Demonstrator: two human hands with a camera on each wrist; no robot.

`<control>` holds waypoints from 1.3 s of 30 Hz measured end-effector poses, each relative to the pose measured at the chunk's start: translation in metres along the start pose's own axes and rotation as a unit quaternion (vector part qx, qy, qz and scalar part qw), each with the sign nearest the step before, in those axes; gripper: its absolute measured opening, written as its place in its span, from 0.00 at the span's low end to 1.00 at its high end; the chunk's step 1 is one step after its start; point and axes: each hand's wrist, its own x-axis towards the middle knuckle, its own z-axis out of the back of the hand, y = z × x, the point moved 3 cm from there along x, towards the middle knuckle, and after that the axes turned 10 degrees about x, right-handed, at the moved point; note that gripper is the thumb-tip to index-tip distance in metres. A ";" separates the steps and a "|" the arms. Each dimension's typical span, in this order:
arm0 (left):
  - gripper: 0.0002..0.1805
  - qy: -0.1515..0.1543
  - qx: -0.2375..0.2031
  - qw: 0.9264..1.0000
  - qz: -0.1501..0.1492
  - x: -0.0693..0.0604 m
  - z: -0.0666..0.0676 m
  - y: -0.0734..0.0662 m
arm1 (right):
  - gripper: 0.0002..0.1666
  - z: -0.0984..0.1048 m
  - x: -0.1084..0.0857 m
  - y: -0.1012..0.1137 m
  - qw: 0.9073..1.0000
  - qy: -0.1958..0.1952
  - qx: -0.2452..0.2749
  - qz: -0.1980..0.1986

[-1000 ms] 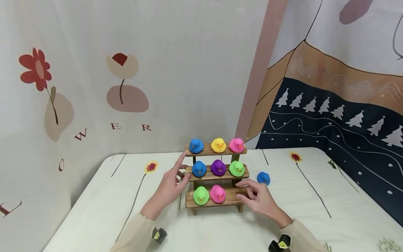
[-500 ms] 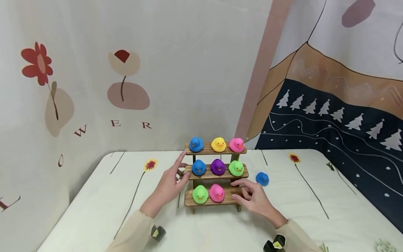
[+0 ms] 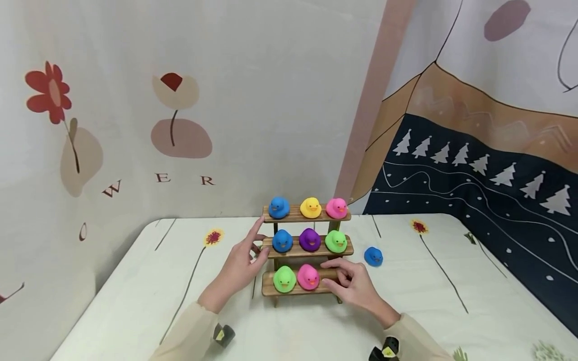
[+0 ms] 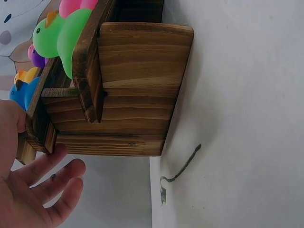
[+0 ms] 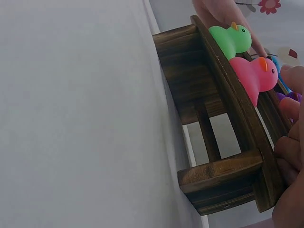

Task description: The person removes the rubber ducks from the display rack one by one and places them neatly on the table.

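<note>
A three-tier wooden display stand (image 3: 295, 288) carries rubber ducks in rows. My left hand (image 3: 238, 267) holds its left end, index finger up at the top tier and thumb on the middle tier; the left wrist view shows the other fingers (image 4: 47, 185) behind the boards. On the bottom tier sit a green duck (image 3: 284, 279) and a pink duck (image 3: 308, 277). My right hand (image 3: 354, 285) is just right of the pink duck, thumb and index finger parted with nothing between them. In the right wrist view the pink duck (image 5: 254, 76) stands upright near the fingertips.
A blue duck (image 3: 283, 241), a purple duck (image 3: 309, 240) and a green duck (image 3: 336, 241) fill the middle tier. Above them are a blue, a yellow (image 3: 310, 207) and a pink duck. Another blue duck (image 3: 373, 256) lies on the tablecloth (image 3: 406, 321), right of the stand.
My right hand has moved left along the bottom tier, closer to the pink duck. The left hand stays on the stand, and the ducks keep their places.
</note>
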 end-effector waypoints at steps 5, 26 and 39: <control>0.41 0.003 -0.003 1.000 0.004 0.000 0.000 -0.001 | 0.18 -0.002 0.002 0.003 1.000 0.015 -0.004 0.000; 0.41 0.004 -0.006 1.000 0.009 0.000 -0.001 0.000 | 0.23 -0.007 -0.002 -0.026 0.997 0.062 -0.045 -0.027; 0.41 -0.003 -0.010 1.000 -0.004 0.000 -0.001 0.001 | 0.21 -0.010 0.001 -0.022 0.996 0.060 -0.062 -0.030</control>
